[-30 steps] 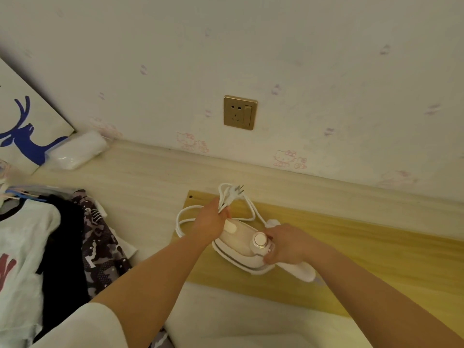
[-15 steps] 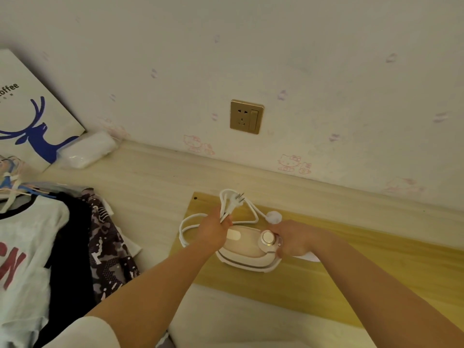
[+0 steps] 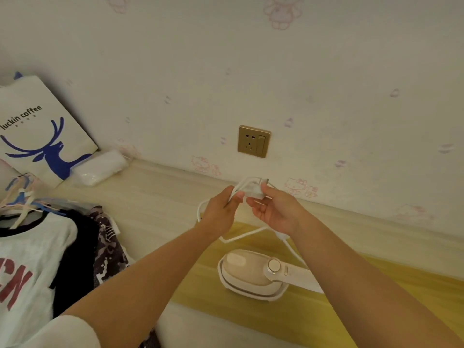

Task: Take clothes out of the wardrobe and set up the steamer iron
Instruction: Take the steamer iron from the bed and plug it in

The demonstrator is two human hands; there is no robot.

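Observation:
A cream steamer iron (image 3: 253,273) lies on a yellow wooden board (image 3: 326,315), free of both hands. Its white cord (image 3: 241,236) loops up from it. My left hand (image 3: 221,210) grips the cord just behind the plug. My right hand (image 3: 276,209) pinches the white plug (image 3: 254,189), prongs pointing up toward the gold wall socket (image 3: 254,141), which sits a short way above. Clothes on hangers (image 3: 37,259) lie at the left: a white T-shirt with red letters, a black garment and a camouflage one.
A white paper bag (image 3: 40,129) with a blue deer leans against the wall at the left, with a clear plastic packet (image 3: 99,167) beside it. Pale wood surface (image 3: 155,197) runs along the wall. A white pad (image 3: 213,330) lies near me.
Both hands left the iron and rose toward the wall. The right hand let go of the iron's handle and took the plug; the left lifted the cord. My view tilted up.

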